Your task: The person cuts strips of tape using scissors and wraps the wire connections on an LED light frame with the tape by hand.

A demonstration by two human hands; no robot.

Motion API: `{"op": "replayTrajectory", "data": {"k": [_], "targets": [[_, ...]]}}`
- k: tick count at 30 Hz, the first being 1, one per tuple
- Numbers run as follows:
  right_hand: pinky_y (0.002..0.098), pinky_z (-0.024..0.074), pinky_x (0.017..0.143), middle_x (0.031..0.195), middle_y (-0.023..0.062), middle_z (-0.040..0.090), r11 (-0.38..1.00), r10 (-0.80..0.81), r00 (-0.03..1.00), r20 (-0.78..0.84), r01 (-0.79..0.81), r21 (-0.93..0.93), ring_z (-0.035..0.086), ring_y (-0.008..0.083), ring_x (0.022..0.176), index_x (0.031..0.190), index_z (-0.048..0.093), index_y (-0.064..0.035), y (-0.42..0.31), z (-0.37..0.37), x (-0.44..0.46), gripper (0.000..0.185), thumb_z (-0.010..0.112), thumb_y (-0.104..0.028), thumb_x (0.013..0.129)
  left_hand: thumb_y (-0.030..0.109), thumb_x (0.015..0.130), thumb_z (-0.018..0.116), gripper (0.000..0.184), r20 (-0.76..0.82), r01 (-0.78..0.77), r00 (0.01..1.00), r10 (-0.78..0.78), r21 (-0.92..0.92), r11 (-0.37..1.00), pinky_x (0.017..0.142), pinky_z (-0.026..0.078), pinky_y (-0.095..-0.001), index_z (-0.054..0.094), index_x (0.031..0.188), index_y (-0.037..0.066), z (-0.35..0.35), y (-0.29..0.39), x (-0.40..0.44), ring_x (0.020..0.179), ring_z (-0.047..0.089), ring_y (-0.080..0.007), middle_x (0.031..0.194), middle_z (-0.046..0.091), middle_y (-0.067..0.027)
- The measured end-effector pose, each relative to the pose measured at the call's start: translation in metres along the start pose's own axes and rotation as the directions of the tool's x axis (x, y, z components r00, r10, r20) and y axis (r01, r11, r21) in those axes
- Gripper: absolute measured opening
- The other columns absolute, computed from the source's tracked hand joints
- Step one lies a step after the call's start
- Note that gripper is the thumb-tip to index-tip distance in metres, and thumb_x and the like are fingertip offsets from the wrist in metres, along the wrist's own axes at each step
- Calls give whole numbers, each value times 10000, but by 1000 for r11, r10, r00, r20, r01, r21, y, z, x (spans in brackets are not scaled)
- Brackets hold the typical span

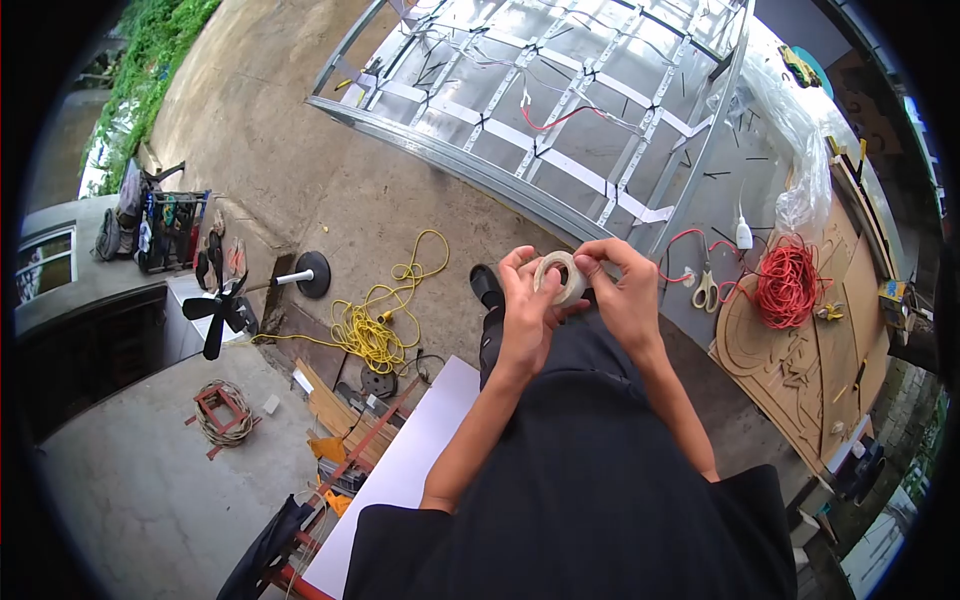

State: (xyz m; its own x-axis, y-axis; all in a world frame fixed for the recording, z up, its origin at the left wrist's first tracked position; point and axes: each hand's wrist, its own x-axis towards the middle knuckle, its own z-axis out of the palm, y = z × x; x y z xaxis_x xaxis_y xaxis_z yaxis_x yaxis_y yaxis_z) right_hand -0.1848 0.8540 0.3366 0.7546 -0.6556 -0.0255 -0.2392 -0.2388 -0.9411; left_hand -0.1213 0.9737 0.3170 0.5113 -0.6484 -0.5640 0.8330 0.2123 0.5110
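A roll of pale tape point(560, 278) is held between both hands in front of the body. My left hand point(527, 315) grips its left side, with the thumb over the ring. On the roll's right edge, the thumb and fingers of my right hand point(622, 290) are pinched together. Just beyond the hands is a metal frame point(450, 158) with crossing bars, white strips and a red wire point(560, 122). Scissors with pale handles point(706, 290) lie to the right of my right hand.
A bundle of red wire point(787, 285) rests by cut brown boards point(800, 370) at right. A yellow cord point(368, 335) is coiled on the floor at left, near a black fan point(215, 315). A white panel point(410, 470) lies at lower left.
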Motion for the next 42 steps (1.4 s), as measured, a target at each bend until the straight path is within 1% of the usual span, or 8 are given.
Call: {"op": "replayTrajectory", "data": {"k": [2, 3, 6, 10, 29, 36, 39, 42], "targets": [[310, 515, 720, 797, 114, 692, 992, 105, 990, -97, -97, 85, 656, 184, 750, 872, 688, 23, 16, 13, 7, 86, 669, -49, 829, 147, 891, 679, 385, 201, -429, 903, 381, 345, 835, 740, 568, -313, 462, 1195, 56, -18, -16, 11, 997, 590, -180, 1185, 480, -95], [323, 515, 737, 812, 140, 695, 976, 177, 981, -77, -164, 145, 663, 217, 746, 880, 691, 20, 24, 17, 10, 98, 667, -53, 819, 110, 815, 752, 326, 273, -491, 836, 476, 760, 426, 808, 535, -333, 558, 1065, 29, -25, -9, 12, 1047, 568, -222, 1183, 466, -125], [324, 516, 738, 813, 150, 690, 991, 130, 985, -110, -133, -14, 666, 249, 756, 873, 693, 14, 38, 26, 19, 104, 672, -60, 803, 131, 788, 770, 234, 182, -370, 897, 404, 809, 457, 850, 487, -379, 618, 925, 17, -24, -6, 18, 1067, 542, -279, 1159, 472, -152], [401, 509, 724, 803, 148, 680, 955, 87, 986, -140, -122, -270, 635, 306, 785, 840, 709, -21, 66, 38, 31, 105, 677, -110, 794, 186, 814, 742, 234, 357, -443, 789, 500, 895, 59, 911, 395, -407, 629, 869, -11, -43, -16, 41, 1089, 452, -340, 1126, 492, -177], [397, 428, 784, 763, 4, 657, 725, -348, 896, -274, 72, -685, 565, 251, 911, 777, 706, -116, 127, 66, 39, 38, 710, -141, 749, 483, 850, 646, 526, -86, 49, 961, 264, 988, 144, 562, 429, -379, 670, 610, 16, -69, -30, 82, 508, 566, -238, 542, 568, -109], [393, 476, 770, 1146, 47, 576, 678, -458, 814, -356, 61, -732, 586, 263, 963, 835, 709, -134, 121, 67, 34, 124, 746, -149, 718, 375, 835, 701, 446, -101, 21, 956, 274, 960, 279, 570, 456, -365, 612, 660, -27, -71, -39, 89, 529, 593, -247, 563, 602, -136], [335, 533, 677, 967, 71, 680, 915, 161, 893, -421, -295, -275, 678, 184, 776, 964, 718, -71, 117, 56, 46, 276, 796, -196, 731, 248, 826, 741, 273, -69, -53, 938, 340, 940, 336, 505, 403, -267, 619, 806, 5, -75, -46, 95, 507, 502, -84, 555, 565, -20], [364, 527, 706, 853, 73, 718, 935, 310, 941, -137, -328, -133, 692, 217, 785, 947, 721, -69, 134, 36, 62, 291, 799, -228, 716, 164, 841, 716, 204, -33, -128, 937, 348, 893, 430, 491, 384, -248, 632, 922, -4, -82, -53, 103, 507, 494, -65, 561, 559, -17]]}}
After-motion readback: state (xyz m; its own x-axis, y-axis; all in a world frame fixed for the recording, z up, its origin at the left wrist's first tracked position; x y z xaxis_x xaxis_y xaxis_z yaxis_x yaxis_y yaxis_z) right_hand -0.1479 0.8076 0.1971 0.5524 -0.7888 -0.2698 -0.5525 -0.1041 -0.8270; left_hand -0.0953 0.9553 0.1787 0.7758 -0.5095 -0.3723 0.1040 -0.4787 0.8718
